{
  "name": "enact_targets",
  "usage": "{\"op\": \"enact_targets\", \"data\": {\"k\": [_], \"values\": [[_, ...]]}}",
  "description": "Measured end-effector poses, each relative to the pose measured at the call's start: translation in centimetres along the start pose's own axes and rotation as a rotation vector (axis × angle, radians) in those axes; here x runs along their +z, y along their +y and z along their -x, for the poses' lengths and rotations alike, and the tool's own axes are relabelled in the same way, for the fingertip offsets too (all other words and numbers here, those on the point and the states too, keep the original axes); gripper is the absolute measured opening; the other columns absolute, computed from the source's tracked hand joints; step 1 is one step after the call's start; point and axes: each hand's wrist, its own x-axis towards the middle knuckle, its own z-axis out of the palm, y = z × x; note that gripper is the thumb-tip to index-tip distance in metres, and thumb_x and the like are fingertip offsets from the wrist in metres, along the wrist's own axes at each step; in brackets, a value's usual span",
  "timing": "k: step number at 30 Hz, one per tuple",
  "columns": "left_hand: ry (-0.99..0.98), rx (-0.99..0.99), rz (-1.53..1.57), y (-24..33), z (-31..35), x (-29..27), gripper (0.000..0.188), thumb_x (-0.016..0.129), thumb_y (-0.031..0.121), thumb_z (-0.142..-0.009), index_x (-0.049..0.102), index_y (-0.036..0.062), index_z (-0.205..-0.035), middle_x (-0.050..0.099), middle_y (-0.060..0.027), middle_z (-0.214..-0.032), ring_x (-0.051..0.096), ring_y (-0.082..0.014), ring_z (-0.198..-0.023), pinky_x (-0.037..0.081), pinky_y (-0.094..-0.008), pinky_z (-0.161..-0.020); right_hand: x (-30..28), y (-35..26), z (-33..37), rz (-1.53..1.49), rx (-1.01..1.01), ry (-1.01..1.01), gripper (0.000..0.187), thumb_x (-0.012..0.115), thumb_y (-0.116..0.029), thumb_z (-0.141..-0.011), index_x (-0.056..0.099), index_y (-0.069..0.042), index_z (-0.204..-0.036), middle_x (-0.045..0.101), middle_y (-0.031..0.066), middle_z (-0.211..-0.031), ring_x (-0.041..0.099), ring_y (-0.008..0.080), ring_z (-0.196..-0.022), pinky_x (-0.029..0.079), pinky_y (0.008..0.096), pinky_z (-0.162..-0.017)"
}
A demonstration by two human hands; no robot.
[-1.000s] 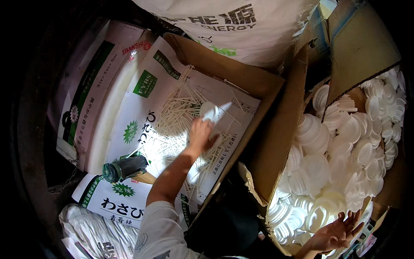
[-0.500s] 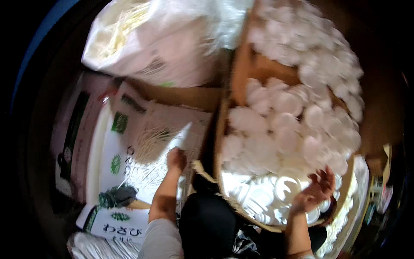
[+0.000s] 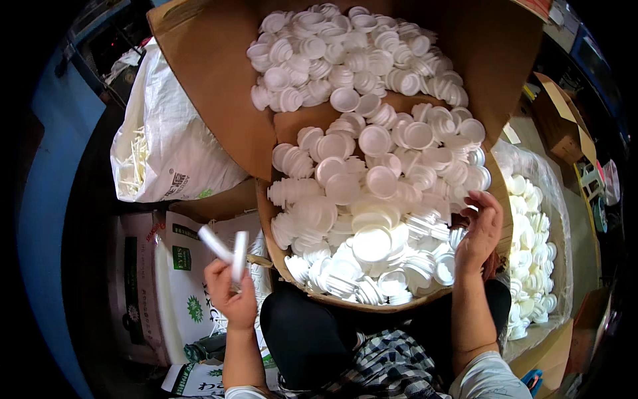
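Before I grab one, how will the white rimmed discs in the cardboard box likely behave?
The white rimmed discs look thin, so probably light. Their round outline suggests they could roll on edge. With so many loosely stacked and leaning, pulling one may make neighbours slide.

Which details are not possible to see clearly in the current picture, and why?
Head view:
Exact shape of the white pieces in the left hand: blurred.
Floor of the cardboard box: covered by round white lids.
Rest of the right sleeve: cut off by the lower edge.
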Motion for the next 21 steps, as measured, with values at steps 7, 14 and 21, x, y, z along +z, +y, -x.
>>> {"op": "enact_targets", "data": {"k": [7, 14, 21], "values": [[-0.467, 0.216, 0.107, 7.2, -2.3, 8.4, 0.029, 0.061, -0.003, -0.061, 0.065, 0.0072, -0.087, 0.054, -0.0101, -0.103, 0.049, -0.0317, -0.103, 0.039, -0.0397, -0.087, -7.5, -2.0, -5.0, 1.104, 0.213, -0.672, 0.056, 0.072, -0.030, -0.069, 0.054, 0.000, -0.113, 0.054, 0.0197, -0.115, 0.054, 0.0331, -0.103, 0.042, 0.0361, -0.087], [-0.513, 0.071, 0.194, 7.0, -0.6, 11.0, 0.027, 0.051, -0.011, -0.066, 0.065, 0.0070, -0.080, 0.040, -0.0141, -0.133, 0.037, -0.0346, -0.123, 0.034, -0.0421, -0.098, -16.4, 1.0, -2.6, 1.348, 0.477, -0.832, 0.044, 0.072, -0.027, -0.063, 0.061, -0.005, -0.099, 0.062, 0.0169, -0.094, 0.059, 0.0326, -0.089, 0.046, 0.0411, -0.076], [-0.548, -0.726, 1.413, 10.9, 1.9, 13.0, 0.033, 0.044, -0.011, -0.070, 0.050, 0.0092, -0.094, 0.033, -0.0126, -0.138, 0.040, -0.0321, -0.121, 0.042, -0.0506, -0.094, -16.0, -1.7, -4.3, 0.928, 0.429, -0.470, 0.034, 0.071, -0.027, -0.068, 0.062, 0.002, -0.084, 0.060, 0.0166, -0.088, 0.059, 0.0270, -0.082, 0.045, 0.0328, -0.067]]}}
